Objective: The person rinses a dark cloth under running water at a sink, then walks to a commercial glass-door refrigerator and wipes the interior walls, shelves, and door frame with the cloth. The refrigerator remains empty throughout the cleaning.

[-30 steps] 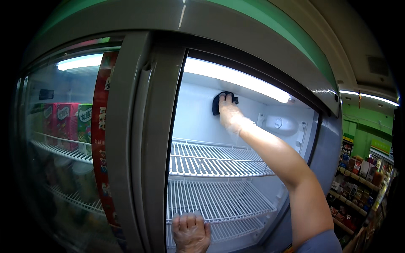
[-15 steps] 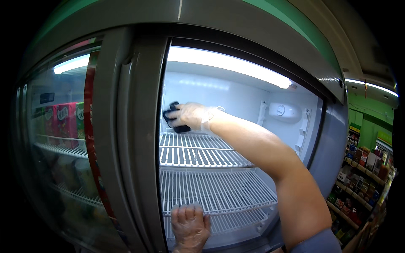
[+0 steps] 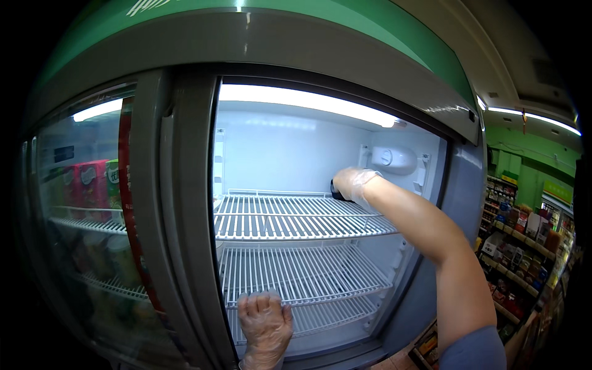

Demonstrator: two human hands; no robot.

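My right hand (image 3: 356,185), in a clear plastic glove, reaches deep into the lit fridge and is closed on a black cloth (image 3: 335,190). Most of the cloth is hidden behind the fingers. It is against the white back wall (image 3: 277,151), just above the rear of the upper wire shelf (image 3: 296,216). Lower down, my left hand (image 3: 266,330), gloved the same way, has its fingers curled over the front edge of the middle wire shelf (image 3: 308,271).
A white rounded housing (image 3: 394,159) sits in the upper right corner, near slotted shelf supports. On the left, a sliding glass door (image 3: 166,216) frames cartons (image 3: 92,179) on racks. Stocked store shelves (image 3: 518,246) stand outside at the right.
My right hand has swept the black cloth from the left part of the back wall to the right. My left hand stays on the shelf edge; the view has shifted slightly.
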